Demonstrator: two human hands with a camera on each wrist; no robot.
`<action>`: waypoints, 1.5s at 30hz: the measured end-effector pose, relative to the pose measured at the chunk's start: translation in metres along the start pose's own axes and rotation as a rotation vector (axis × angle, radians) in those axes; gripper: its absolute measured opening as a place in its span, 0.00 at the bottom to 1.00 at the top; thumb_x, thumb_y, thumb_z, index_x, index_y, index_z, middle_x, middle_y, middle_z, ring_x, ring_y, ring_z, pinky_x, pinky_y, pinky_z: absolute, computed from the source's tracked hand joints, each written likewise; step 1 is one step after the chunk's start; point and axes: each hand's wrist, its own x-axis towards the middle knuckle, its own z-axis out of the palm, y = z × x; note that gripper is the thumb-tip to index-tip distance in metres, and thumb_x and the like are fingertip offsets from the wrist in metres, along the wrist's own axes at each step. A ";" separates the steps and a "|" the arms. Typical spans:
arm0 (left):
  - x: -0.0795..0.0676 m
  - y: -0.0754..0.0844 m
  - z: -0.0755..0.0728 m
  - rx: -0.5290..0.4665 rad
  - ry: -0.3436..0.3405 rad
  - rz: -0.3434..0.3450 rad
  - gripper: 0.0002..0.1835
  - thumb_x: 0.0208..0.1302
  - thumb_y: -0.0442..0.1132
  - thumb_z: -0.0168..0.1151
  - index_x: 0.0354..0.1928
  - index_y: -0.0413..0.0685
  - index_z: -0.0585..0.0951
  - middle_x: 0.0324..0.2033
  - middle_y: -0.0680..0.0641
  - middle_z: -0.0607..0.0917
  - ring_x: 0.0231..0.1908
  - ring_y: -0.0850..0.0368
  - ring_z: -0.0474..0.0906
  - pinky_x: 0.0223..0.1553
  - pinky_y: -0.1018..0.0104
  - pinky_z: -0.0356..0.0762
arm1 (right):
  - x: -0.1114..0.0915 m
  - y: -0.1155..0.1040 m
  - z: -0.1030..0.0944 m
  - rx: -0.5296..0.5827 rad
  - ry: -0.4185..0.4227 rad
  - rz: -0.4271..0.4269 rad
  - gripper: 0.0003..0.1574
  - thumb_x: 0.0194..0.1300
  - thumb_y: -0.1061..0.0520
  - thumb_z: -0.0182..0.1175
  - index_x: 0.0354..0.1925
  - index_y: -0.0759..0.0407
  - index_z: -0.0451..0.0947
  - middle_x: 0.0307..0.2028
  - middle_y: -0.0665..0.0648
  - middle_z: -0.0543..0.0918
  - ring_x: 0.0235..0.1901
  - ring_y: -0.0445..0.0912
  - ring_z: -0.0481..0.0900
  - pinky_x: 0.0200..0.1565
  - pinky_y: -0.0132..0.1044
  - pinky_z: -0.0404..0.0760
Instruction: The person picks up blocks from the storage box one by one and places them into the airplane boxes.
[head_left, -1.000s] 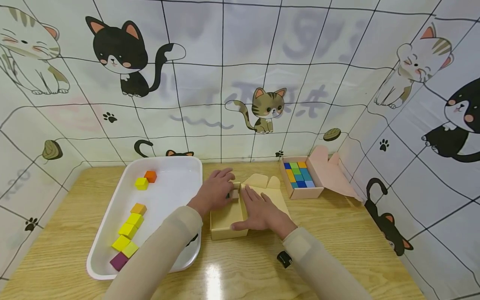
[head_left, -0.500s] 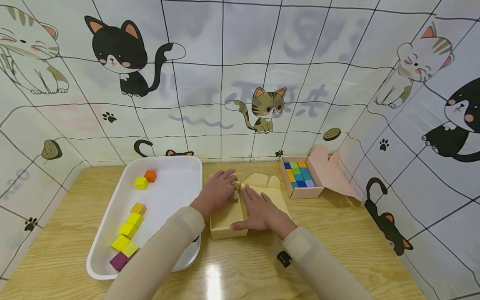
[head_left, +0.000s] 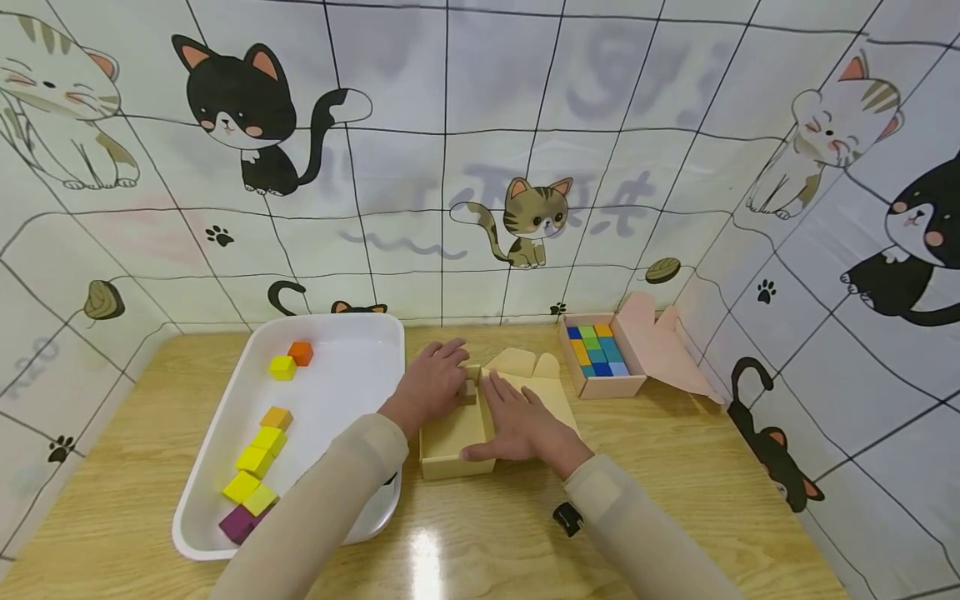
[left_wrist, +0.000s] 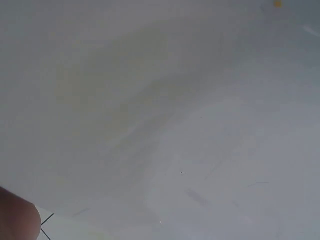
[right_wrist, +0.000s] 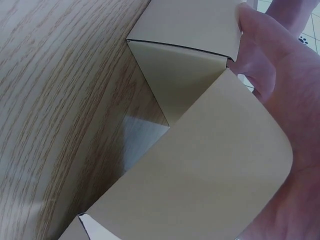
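Note:
A pale yellow cardboard box (head_left: 452, 439) lies on the table, its lid (head_left: 557, 398) folded out to the right. My left hand (head_left: 433, 382) reaches over the box's far left part, and its fingertips are mostly hidden, so I cannot tell what they hold. Beside those fingers a small beige block (head_left: 469, 392) shows inside the box. With fingers straight, my right hand (head_left: 521, 421) rests along the box's right wall, thumb toward the front wall. The right wrist view shows a cardboard flap (right_wrist: 200, 160) in front of that hand (right_wrist: 295, 100).
A white tray (head_left: 341, 367) at left holds an orange block (head_left: 301, 353), several yellow blocks (head_left: 256, 461) and a purple block (head_left: 237, 523). At back right, a pink box (head_left: 612, 386) is filled with coloured blocks. A small black object (head_left: 567, 518) lies by the right sleeve.
My left hand has shifted slightly to the right in the box; a dark teal patch seen under its fingers is now hidden. My right hand stays put.

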 end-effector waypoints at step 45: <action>-0.138 -0.157 -0.043 -0.193 0.023 -0.287 0.07 0.55 0.38 0.70 0.37 0.49 0.86 0.57 0.38 0.78 0.68 0.36 0.59 0.66 0.33 0.61 | -0.003 0.000 -0.001 0.042 0.005 -0.027 0.74 0.53 0.21 0.58 0.77 0.60 0.37 0.78 0.59 0.39 0.78 0.51 0.41 0.76 0.57 0.46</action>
